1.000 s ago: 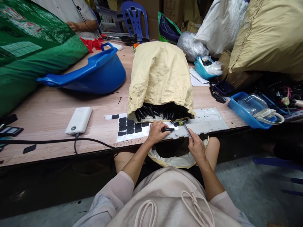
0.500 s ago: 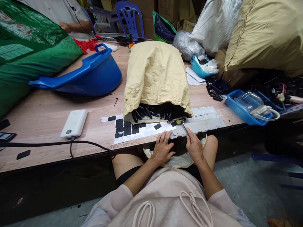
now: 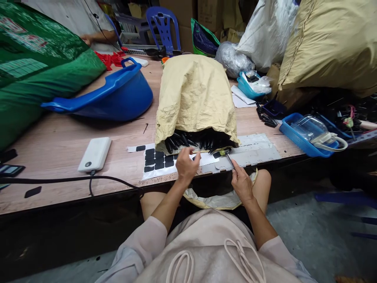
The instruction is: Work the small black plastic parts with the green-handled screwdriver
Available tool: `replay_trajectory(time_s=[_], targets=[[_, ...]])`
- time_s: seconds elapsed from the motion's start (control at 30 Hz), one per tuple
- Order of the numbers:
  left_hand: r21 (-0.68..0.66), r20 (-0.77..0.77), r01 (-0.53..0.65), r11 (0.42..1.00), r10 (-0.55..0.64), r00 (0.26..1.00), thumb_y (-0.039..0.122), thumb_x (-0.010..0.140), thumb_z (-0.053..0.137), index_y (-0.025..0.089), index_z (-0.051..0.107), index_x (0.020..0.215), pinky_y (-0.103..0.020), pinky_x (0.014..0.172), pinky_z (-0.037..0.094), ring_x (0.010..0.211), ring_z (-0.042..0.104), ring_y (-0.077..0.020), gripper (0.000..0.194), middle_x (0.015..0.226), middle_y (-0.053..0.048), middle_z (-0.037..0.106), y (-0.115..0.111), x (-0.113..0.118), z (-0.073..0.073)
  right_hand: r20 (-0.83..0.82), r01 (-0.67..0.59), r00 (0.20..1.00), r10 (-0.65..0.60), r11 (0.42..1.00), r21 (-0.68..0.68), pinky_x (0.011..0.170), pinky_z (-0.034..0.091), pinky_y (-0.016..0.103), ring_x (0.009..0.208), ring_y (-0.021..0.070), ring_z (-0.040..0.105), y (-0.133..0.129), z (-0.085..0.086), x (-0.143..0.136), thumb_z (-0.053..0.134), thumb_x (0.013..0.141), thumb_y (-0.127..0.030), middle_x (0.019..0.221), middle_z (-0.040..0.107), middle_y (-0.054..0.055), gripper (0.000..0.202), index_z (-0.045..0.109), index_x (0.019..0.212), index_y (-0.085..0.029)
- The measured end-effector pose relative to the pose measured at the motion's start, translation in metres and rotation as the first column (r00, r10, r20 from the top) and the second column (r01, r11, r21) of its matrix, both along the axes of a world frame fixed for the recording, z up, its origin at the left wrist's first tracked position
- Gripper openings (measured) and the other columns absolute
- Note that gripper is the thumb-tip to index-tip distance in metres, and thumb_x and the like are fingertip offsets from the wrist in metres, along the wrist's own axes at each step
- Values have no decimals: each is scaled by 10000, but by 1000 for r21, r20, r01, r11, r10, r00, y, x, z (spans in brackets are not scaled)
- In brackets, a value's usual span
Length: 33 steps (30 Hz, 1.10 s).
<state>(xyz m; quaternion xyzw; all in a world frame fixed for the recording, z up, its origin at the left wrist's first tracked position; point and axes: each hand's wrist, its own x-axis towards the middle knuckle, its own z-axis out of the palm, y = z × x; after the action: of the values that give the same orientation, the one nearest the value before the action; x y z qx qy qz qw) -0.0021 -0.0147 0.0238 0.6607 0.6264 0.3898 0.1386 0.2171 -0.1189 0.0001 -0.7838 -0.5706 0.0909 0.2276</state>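
My right hand point(image 3: 243, 182) is wrapped round the metal handle of a small hammer point(image 3: 229, 157). Its dark head, with a yellow-green patch, lies over the grey board point(image 3: 259, 147) at the table's front edge. My left hand point(image 3: 187, 165) hovers over a white sheet point(image 3: 172, 169) of black rounded-square stickers point(image 3: 159, 162), fingers half curled, thumb and forefinger apart, with nothing visible in them. Just beyond it, a tan sack point(image 3: 197, 94) lies with its mouth facing me, full of slim black pointed pieces point(image 3: 182, 138). An open sack point(image 3: 218, 199) sits between my knees, below the table edge.
Left of the sack are a tilted blue basin point(image 3: 118, 98), a white power bank point(image 3: 94, 154) with a black cable point(image 3: 112, 177), and a green bag point(image 3: 44, 86). A blue basket point(image 3: 306, 143) and large sacks point(image 3: 326, 47) stand right. Another person's arm point(image 3: 100, 37) shows far left.
My left hand has moved left and forward from the table edge to over the sticker sheet, its fingers curling. My right hand and the hammer stay about where they were.
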Motion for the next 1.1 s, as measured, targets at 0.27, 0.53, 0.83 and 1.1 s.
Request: replay_trajectory(time_s=[0.27, 0.53, 0.83, 1.1], targets=[[-465, -129, -287, 837, 257, 958, 495, 868, 689, 212, 706, 851, -466, 870, 513, 1037, 700, -376, 284, 1016, -176, 764, 65, -21, 23, -29, -13, 999, 15, 999, 48, 788, 582, 284, 1004, 231, 718, 0, -3, 0, 460, 1002, -231, 1178, 749, 89, 522, 604, 1502, -273], [-432, -65, -282, 857, 282, 957, 396, 804, 696, 232, 711, 821, -373, 801, 504, 946, 715, -306, 166, 910, -83, 779, 45, -26, 24, -29, -26, 999, 27, 999, 46, 831, 589, 288, 1022, 231, 722, 1, -4, 0, 441, 1013, -228, 1204, 744, 93, 519, 596, 1506, -269], [-309, -28, 161, 937, -178, 984, 313, 809, 721, 230, 660, 813, -278, 745, 455, 783, 674, -177, 103, 820, 5, 743, 3, -10, 9, -40, -31, 999, 33, 999, 33, 859, 594, 295, 1062, 233, 715, 1, -2, 0, 446, 1009, -223, 1223, 741, 89, 528, 582, 1516, -277], [-329, -108, 265, 906, -315, 943, 274, 824, 735, 240, 686, 873, -290, 755, 466, 854, 660, -191, 78, 929, -13, 731, 2, -6, 0, -70, -26, 997, 28, 999, 29, 884, 593, 313, 1092, 244, 708, 1, -2, 0, 435, 1009, -231, 1250, 729, 91, 539, 572, 1528, -281]])
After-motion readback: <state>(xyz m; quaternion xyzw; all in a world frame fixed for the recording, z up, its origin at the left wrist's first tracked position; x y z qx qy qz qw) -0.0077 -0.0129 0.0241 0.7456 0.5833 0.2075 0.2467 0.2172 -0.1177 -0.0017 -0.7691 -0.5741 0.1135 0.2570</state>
